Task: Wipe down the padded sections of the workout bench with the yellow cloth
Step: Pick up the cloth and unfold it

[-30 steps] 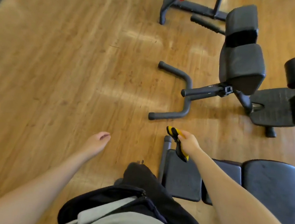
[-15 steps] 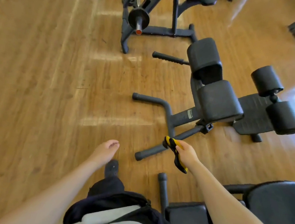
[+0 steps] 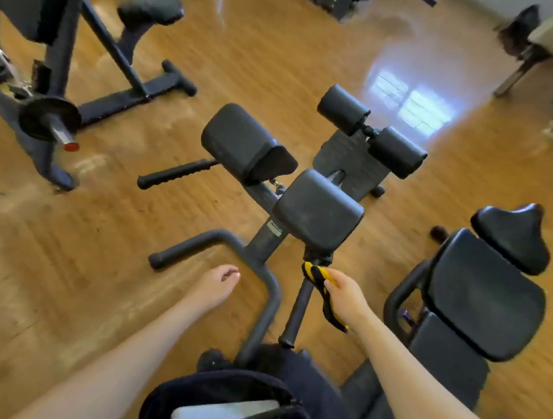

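My right hand (image 3: 344, 298) pinched the crumpled yellow-and-black cloth (image 3: 320, 285) between thumb and fingers; my left hand (image 3: 216, 283) hung empty, fingers loosely curled. The black steel-framed workout bench (image 3: 266, 239) stood directly ahead of both hands, its long axis running away from me toward the two black cylindrical foam rollers (image 3: 371, 135). Its nearer black rectangular vinyl pad (image 3: 318, 209) lay just beyond the cloth, nearer my right hand; the farther pad (image 3: 245, 142) sat ahead and left. Wiping appeared not yet begun.
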### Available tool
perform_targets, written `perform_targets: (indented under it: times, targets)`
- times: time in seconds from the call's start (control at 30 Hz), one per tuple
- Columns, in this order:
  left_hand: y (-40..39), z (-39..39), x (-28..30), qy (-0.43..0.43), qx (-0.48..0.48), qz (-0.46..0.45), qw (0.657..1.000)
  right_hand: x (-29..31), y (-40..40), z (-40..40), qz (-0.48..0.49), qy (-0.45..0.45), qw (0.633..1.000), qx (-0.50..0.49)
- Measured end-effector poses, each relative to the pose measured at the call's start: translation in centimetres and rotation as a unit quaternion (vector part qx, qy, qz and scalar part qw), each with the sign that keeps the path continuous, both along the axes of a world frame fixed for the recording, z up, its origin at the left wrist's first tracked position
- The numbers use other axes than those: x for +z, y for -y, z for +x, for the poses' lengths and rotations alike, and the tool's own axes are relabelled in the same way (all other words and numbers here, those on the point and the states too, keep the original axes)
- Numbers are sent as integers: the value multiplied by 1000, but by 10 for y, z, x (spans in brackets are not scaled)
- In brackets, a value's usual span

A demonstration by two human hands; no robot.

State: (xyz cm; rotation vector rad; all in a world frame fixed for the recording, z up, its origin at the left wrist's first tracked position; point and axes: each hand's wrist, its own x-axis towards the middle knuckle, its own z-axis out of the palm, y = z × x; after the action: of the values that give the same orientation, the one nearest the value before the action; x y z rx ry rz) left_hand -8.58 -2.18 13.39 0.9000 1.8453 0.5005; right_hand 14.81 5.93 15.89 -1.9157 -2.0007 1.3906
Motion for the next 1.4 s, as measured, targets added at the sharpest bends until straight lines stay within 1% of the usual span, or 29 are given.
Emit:
perform_targets:
  times: [0.07, 0.13, 0.17, 0.23, 0.3, 0.37, 0.43, 0.47, 0.57, 0.63, 0.67, 0.73, 0.8, 0.87, 0.9, 0.97, 1.07, 1.13, 1.2, 1.23, 1.3, 1.33, 1.37, 1.4]
  targets:
    - [-26, -4, 3, 5, -16, 5, 1000, 5, -13, -2, -4, -16, 999, -36]
    - [-51, -3, 9, 12, -11, 23, 1000, 13, -29, -6, -4, -47, 997, -61]
    - [-63, 1, 14, 28, -3, 36, 999, 18, -36, -7, -5, -69, 995, -75]
    - [-86, 12, 27, 90, -9, 54, 994, 27, -51, -13, -8, -117, 989, -94]
    - [-107, 23, 42, 155, -49, 56, 985, 35, -63, -21, -21, -162, 983, -83]
    - [-127, 31, 51, 202, -86, 62, 974, 39, -72, -29, -43, -192, 979, -55]
    - [-143, 36, 57, 220, -76, 75, 970, 44, -76, -38, -45, -191, 979, -48]
    - [-150, 37, 59, 219, -60, 90, 970, 47, -78, -41, -32, -184, 981, -55]
    - [-163, 35, 60, 176, -36, 140, 974, 55, -82, -49, 23, -145, 985, -91]
    - [-168, 29, 61, 170, -29, 147, 974, 61, -84, -51, 55, -130, 982, -126]
    - [-170, 27, 63, 172, -26, 144, 974, 63, -86, -51, 58, -139, 976, -157]
    - [-177, 21, 69, 169, -28, 147, 974, 69, -92, -45, 56, -179, 952, -243]
    - [-183, 16, 76, 155, -44, 156, 975, 72, -98, -37, 41, -224, 914, -335]
    - [-186, 11, 83, 130, -87, 160, 975, 75, -98, -34, 15, -255, 888, -383]
    - [-188, 10, 87, 121, -121, 157, 973, 78, -96, -34, 4, -275, 880, -387]
    - [-190, 9, 95, 149, -199, 131, 960, 85, -95, -36, -15, -313, 882, -353]
    - [-195, 12, 106, 199, -325, 87, 920, 98, -96, -42, -34, -338, 896, -285]
    - [-199, 15, 112, 181, -359, 97, 910, 105, -100, -43, -33, -339, 899, -275]
    - [-201, 18, 114, 147, -346, 140, 916, 109, -103, -42, -41, -338, 898, -278]
    - [-202, 19, 115, 132, -338, 164, 917, 113, -103, -42, -47, -332, 904, -265]
    - [-202, 20, 117, 145, -333, 191, 912, 118, -104, -41, -25, -262, 946, -191]
    - [-202, 20, 119, 166, -342, 190, 905, 120, -104, -41, -4, -217, 962, -165]
    - [-202, 20, 120, 185, -357, 178, 898, 122, -104, -40, 21, -185, 969, -163]
    - [-202, 20, 120, 195, -374, 155, 893, 122, -105, -39, 43, -172, 968, -179]
